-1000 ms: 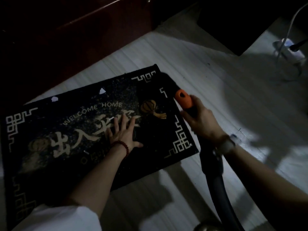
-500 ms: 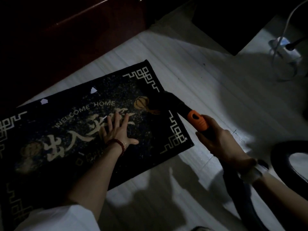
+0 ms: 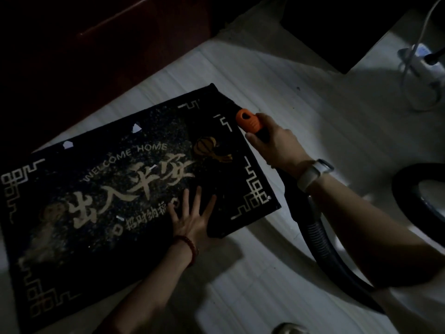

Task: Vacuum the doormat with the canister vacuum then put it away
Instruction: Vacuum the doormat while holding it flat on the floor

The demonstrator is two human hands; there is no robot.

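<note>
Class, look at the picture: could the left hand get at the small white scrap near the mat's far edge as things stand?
Probably yes. The left hand lies flat and open on the doormat, holding nothing, and the dark stretch of mat between it and the white scrap shows nothing in the way. It would have to stop pressing the mat.

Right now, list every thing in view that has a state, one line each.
doormat: flat on the floor, printed side up, flecked with pale debris.
left hand: fingers spread, pressing the mat's near edge.
right hand: gripping the vacuum handle.
vacuum handle: orange collar at the mat's far right corner, nozzle too dark to see.
vacuum hose: trailing back under the right forearm.
power strip: a plug inserted.
</note>
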